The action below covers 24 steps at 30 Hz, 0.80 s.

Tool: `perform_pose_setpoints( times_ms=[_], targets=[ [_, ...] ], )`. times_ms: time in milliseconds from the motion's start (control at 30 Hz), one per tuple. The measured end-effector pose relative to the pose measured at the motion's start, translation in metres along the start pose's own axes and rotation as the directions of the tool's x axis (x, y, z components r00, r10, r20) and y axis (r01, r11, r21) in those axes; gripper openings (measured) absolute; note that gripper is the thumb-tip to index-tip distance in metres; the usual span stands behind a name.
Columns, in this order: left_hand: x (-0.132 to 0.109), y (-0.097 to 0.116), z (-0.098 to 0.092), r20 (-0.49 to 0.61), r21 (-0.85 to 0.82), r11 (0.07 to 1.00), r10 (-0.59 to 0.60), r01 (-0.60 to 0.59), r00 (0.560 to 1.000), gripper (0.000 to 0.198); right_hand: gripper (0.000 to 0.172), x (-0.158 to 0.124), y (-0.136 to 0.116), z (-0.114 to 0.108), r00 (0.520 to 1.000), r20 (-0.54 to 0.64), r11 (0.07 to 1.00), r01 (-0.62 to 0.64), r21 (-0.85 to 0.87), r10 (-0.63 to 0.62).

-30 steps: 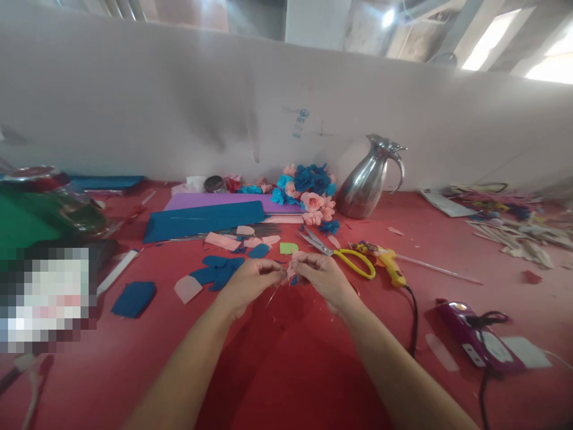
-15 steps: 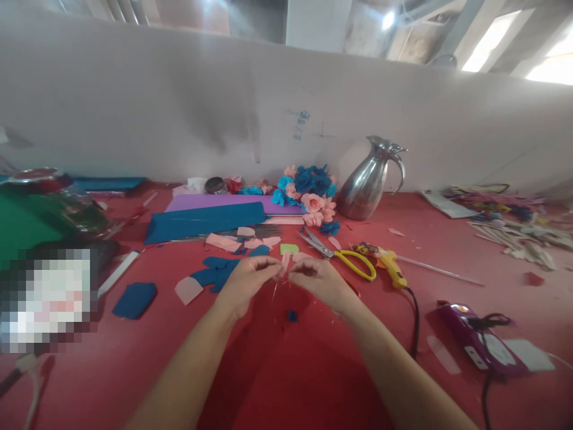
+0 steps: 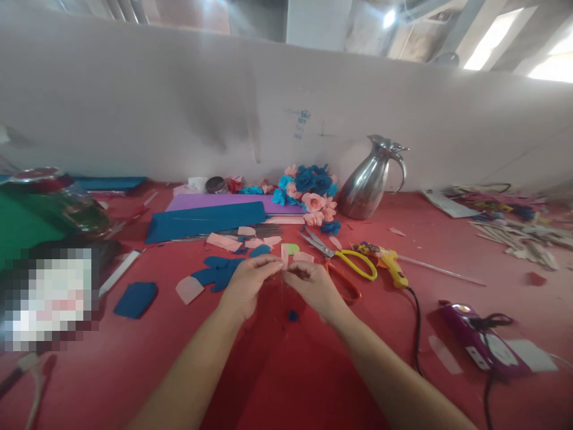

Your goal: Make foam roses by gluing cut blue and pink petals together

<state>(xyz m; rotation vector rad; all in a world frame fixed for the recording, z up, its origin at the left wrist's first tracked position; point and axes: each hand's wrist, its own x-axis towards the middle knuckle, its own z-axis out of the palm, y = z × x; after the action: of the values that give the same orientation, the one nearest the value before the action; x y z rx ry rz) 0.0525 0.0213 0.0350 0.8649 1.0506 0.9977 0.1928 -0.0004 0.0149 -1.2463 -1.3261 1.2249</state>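
Observation:
My left hand (image 3: 250, 280) and my right hand (image 3: 311, 283) meet over the red table, fingertips pinched close together. Between them stands a narrow pink paper strip (image 3: 285, 255), with a thin wire (image 3: 282, 289) hanging below the fingers. Both hands appear closed on the strip, though the fingers partly hide it. Just behind lie a light green piece (image 3: 293, 248) and a pink paper petal (image 3: 303, 257). Left of my left hand are dark blue paper petals (image 3: 217, 273) and a pink petal (image 3: 189, 290). A small dark blue scrap (image 3: 292, 315) lies nearer to me.
Scissors (image 3: 353, 263) with yellow and orange handles and a yellow glue gun (image 3: 394, 269) lie right of my hands. Behind are paper flowers (image 3: 313, 191), a metal jug (image 3: 369, 182) and blue paper (image 3: 206, 222). A purple power strip (image 3: 483, 340) lies at right, a jar (image 3: 76, 203) at left.
My right hand has moved slightly left, closer to my left hand. The pink strip now stands more upright and the wire hangs straighter. More of the scissors' orange handle shows.

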Motion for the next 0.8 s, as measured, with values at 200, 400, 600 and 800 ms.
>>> perform_pose_setpoints(
  times_ms=[200, 400, 600, 800],
  targets=[
    [0.0014, -0.0038, -0.0006, -0.013, 0.064, 0.998, 0.028, -0.027, 1.0, 0.014, 0.017, -0.0015, -0.002, 0.0028, 0.997, -0.011, 0.992, -0.072, 0.107, 0.074],
    [0.0016, -0.0025, -0.0011, -0.025, 0.183, 0.979, 0.094, -0.088, 0.995, 0.014, 0.011, 0.0002, -0.0027, -0.0009, 0.997, -0.023, 0.996, -0.076, 0.037, 0.077],
    [0.0, -0.002, -0.0014, -0.025, 0.184, 0.978, 0.101, -0.095, 0.995, 0.014, 0.014, -0.0001, 0.0, 0.0007, 0.997, -0.027, 0.995, -0.069, 0.067, 0.071],
    [-0.0004, -0.0028, 0.0017, -0.073, 0.135, 0.989, 0.072, -0.062, 0.995, 0.011, 0.017, -0.0008, 0.0001, 0.0003, 0.997, -0.077, 1.0, -0.014, 0.02, 0.016]
  ],
)
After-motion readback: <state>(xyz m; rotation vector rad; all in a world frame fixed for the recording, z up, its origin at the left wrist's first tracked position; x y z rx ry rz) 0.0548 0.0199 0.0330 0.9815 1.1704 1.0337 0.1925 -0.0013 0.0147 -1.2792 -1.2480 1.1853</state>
